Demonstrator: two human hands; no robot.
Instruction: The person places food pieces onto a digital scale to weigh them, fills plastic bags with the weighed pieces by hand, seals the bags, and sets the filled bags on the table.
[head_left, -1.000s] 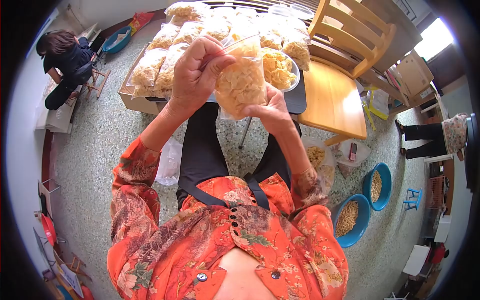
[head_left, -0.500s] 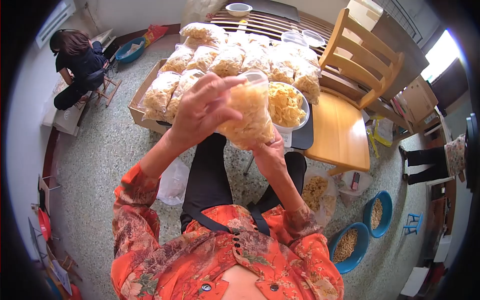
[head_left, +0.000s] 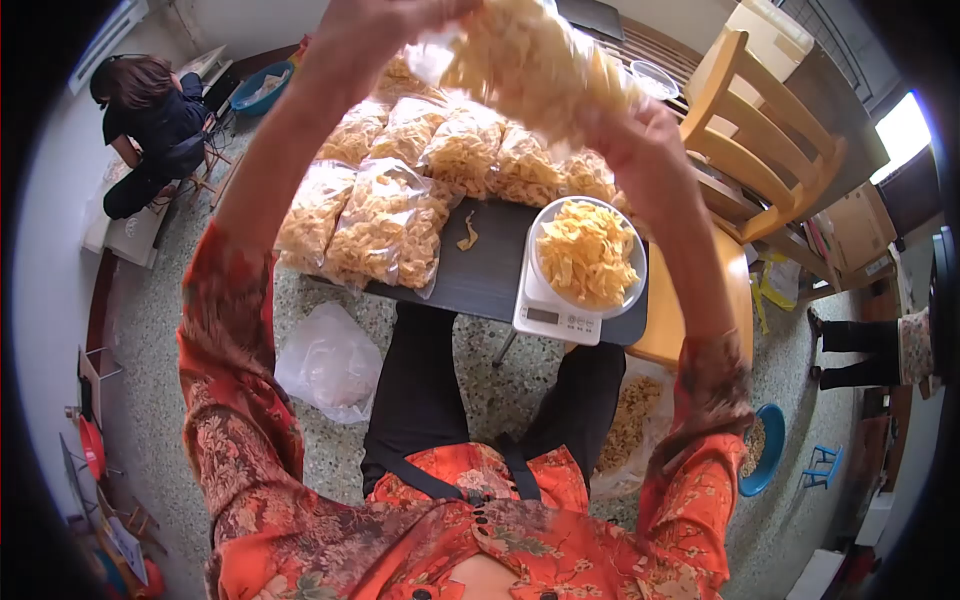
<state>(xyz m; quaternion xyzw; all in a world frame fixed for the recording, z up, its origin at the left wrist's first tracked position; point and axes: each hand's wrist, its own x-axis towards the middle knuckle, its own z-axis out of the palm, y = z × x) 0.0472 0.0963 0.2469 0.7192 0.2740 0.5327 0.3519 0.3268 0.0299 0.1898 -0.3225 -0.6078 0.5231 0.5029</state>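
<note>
Both my hands hold up a blurred clear bag of pale yellow flakes (head_left: 535, 70) at the top of the view, over the packed bags. My left hand (head_left: 385, 35) grips its left end, with the fingertips partly cut off by the frame edge. At its lower right end, my right hand (head_left: 645, 140) is closed on the bag. Below, a white bowl of yellow flakes (head_left: 588, 255) rests on a white digital scale (head_left: 556, 322). Filled bags (head_left: 385, 225) stand in rows on the dark table (head_left: 485, 265), where one loose flake (head_left: 467, 232) lies.
A wooden chair (head_left: 765, 140) stands right of the table. On the floor are a plastic bag (head_left: 330, 360), a bag of flakes (head_left: 632, 420) and a blue basin (head_left: 765, 450). One person (head_left: 150, 130) sits at the left; another person (head_left: 870, 350) is at the right.
Both hands have raised the bag up and away from my body, over the rows of bags. The view has shifted, and the scale and the tabletop now show more fully.
</note>
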